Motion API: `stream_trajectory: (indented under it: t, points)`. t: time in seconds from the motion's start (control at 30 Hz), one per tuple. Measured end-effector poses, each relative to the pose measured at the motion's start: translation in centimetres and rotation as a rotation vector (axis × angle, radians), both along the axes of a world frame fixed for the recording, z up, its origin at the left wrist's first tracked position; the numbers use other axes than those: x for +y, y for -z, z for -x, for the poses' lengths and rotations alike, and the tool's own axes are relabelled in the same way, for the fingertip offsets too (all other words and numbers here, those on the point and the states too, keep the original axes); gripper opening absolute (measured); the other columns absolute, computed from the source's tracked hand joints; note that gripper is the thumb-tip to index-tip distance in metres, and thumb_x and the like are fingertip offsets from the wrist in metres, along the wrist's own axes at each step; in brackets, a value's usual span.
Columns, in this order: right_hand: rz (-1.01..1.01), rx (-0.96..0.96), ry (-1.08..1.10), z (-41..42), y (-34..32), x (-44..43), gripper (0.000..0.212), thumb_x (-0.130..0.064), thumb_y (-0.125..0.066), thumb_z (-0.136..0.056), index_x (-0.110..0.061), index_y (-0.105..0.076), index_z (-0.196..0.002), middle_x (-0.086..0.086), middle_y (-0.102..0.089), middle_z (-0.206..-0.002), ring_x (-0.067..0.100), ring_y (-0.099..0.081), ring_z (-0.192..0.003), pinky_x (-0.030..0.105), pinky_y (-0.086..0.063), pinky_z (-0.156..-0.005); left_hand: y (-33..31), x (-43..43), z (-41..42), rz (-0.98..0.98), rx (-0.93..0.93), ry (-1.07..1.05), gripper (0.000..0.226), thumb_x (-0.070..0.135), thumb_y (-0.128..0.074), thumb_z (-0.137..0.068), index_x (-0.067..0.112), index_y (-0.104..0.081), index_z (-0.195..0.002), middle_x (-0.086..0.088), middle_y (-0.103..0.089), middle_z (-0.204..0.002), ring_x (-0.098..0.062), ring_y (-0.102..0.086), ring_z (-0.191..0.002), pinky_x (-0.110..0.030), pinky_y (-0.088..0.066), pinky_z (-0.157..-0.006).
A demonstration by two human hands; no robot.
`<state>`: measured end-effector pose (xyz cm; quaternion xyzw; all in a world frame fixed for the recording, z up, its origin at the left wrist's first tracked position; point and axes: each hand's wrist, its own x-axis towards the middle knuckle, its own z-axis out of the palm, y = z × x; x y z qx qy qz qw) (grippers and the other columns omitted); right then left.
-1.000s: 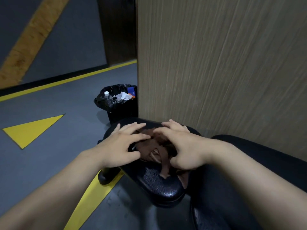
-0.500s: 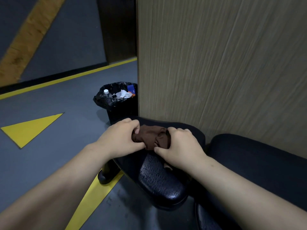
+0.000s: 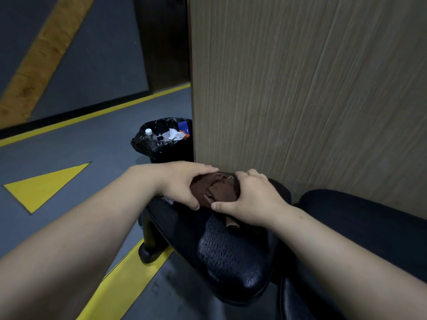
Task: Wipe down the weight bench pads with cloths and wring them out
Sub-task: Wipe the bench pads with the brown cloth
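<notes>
A bunched brown cloth (image 3: 219, 190) sits at the far end of a glossy black bench pad (image 3: 231, 255). The left hand (image 3: 182, 183) grips its left side, fingers curled over the top and thumb below. The right hand (image 3: 256, 199) grips the right side the same way. A second black pad (image 3: 369, 222) lies just to the right. Behind stands a wood-grain panel (image 3: 300, 88), with a black-lined bin (image 3: 166, 144) of rubbish beside it and a yellow triangle (image 3: 44, 185) painted on the grey floor.

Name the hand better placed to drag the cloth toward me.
Right, probably: the right hand rests over the cloth and its near tail on the pad; the left hand grips only its left edge.
</notes>
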<state>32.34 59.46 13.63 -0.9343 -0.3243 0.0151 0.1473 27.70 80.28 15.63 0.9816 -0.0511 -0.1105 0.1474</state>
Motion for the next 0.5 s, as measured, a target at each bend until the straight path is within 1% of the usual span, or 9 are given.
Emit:
stream_trajectory:
  t: [0.03,0.07,0.13,0.23,0.33,0.4,0.43,0.5]
  points:
    - [-0.011,0.001,-0.007,0.0,0.2,0.5,0.083,-0.075,-0.071,-0.063,-0.018,-0.057,-0.121,0.006,-0.051,-0.11,0.03,-0.05,-0.112,0.036,-0.045,-0.096,-0.2,-0.3,-0.6,0.01,0.017,0.027,0.104,0.031,-0.088,-0.062,0.031,-0.034,-0.151,0.009,-0.043,-0.15,-0.009,-0.041,-0.136,-0.034,-0.037,-0.111]
    - [-0.026,-0.001,-0.009,0.0,0.3,1.0,0.081,-0.073,-0.073,-0.062,-0.017,-0.058,-0.118,0.005,-0.052,-0.109,0.03,-0.052,-0.109,0.036,-0.045,-0.094,-0.4,-0.2,-1.1,0.003,0.014,0.04,0.097,0.027,-0.09,-0.062,0.031,-0.042,-0.146,0.009,-0.051,-0.14,-0.009,-0.047,-0.128,-0.031,-0.038,-0.109]
    - [-0.05,-0.017,-0.026,0.1,0.5,1.6,0.075,-0.069,-0.076,-0.062,-0.016,-0.06,-0.113,0.005,-0.053,-0.106,0.028,-0.055,-0.105,0.035,-0.046,-0.089,-0.6,0.6,-1.3,-0.021,-0.019,0.033,0.081,0.03,-0.092,-0.059,0.035,-0.055,-0.131,0.014,-0.06,-0.122,-0.008,-0.055,-0.114,-0.03,-0.044,-0.101]
    - [-0.051,-0.051,-0.097,0.2,1.0,1.8,0.063,-0.065,-0.075,-0.067,-0.017,-0.064,-0.106,0.003,-0.055,-0.1,0.027,-0.058,-0.1,0.035,-0.048,-0.083,0.1,2.3,-0.6,-0.037,-0.089,0.029,0.061,0.034,-0.091,-0.058,0.037,-0.063,-0.111,0.017,-0.065,-0.102,-0.004,-0.06,-0.096,-0.032,-0.05,-0.088]
    - [-0.111,-0.015,-0.099,-0.2,1.5,1.5,0.058,-0.062,-0.076,-0.069,-0.022,-0.068,-0.11,0.001,-0.056,-0.1,0.025,-0.058,-0.1,0.036,-0.049,-0.084,1.4,3.4,-0.1,0.082,-0.16,0.008,0.045,0.029,-0.09,-0.065,0.035,-0.066,-0.103,0.015,-0.066,-0.095,-0.002,-0.06,-0.092,-0.031,-0.049,-0.083]
    - [-0.154,-0.003,-0.068,-0.6,1.4,1.4,0.054,-0.059,-0.077,-0.071,-0.023,-0.067,-0.11,0.001,-0.056,-0.099,0.025,-0.059,-0.1,0.035,-0.048,-0.083,2.0,3.8,-0.2,0.097,-0.225,0.006,0.045,0.03,-0.086,-0.071,0.035,-0.065,-0.11,0.013,-0.063,-0.101,-0.005,-0.059,-0.097,-0.035,-0.049,-0.088]
    - [-0.161,0.001,-0.056,-0.7,1.3,1.4,0.054,-0.058,-0.078,-0.071,-0.023,-0.066,-0.11,0.0,-0.056,-0.099,0.025,-0.06,-0.099,0.034,-0.048,-0.082,2.1,3.8,-0.2,0.071,-0.24,0.004,0.051,0.035,-0.084,-0.072,0.036,-0.062,-0.118,0.011,-0.06,-0.107,-0.007,-0.057,-0.102,-0.036,-0.047,-0.092]
    - [-0.152,0.011,-0.05,-0.9,1.0,1.2,0.057,-0.06,-0.078,-0.07,-0.023,-0.065,-0.111,0.0,-0.056,-0.101,0.024,-0.059,-0.101,0.034,-0.047,-0.083,1.6,3.9,-0.1,0.001,-0.208,-0.048,0.077,0.05,-0.08,-0.068,0.039,-0.047,-0.137,0.011,-0.051,-0.124,-0.01,-0.051,-0.116,-0.034,-0.043,-0.102]
